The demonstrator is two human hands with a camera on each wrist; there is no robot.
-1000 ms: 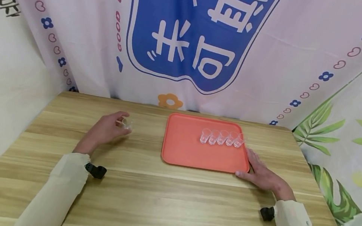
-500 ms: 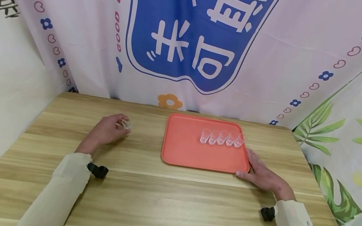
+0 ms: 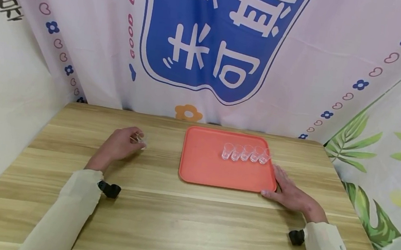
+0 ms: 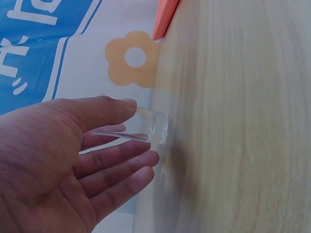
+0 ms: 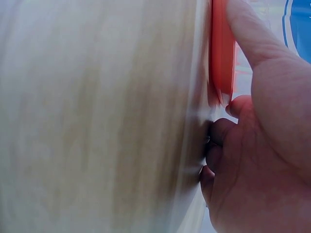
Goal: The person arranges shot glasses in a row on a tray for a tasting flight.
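My left hand [image 3: 122, 143] pinches a small clear shot glass [image 4: 154, 127] between thumb and fingers, left of the tray. The glass's base is close to the tabletop; whether it touches the wood I cannot tell. An orange-red tray [image 3: 199, 162] lies on the table, with several clear shot glasses [image 3: 246, 153] standing in a row on its right half. At the tray's near right corner rests my right hand [image 3: 289, 193]. Its thumb lies along the front edge and its fingers along the right side. In the right wrist view, the thumb touches the tray's side wall [image 5: 223, 58].
The wooden table [image 3: 188, 227] reaches back to a printed cloth [image 3: 143, 97] hanging behind it. A white cloth wall [image 3: 11, 76] stands at the left and a leaf-patterned one [image 3: 398, 166] at the right. Each forearm wears a black wrist camera [image 3: 111, 190].
My left hand with the shot glass has shifted slightly nearer and to the right, its fingers closer about the glass. The right hand, the tray and the row of glasses stay put.
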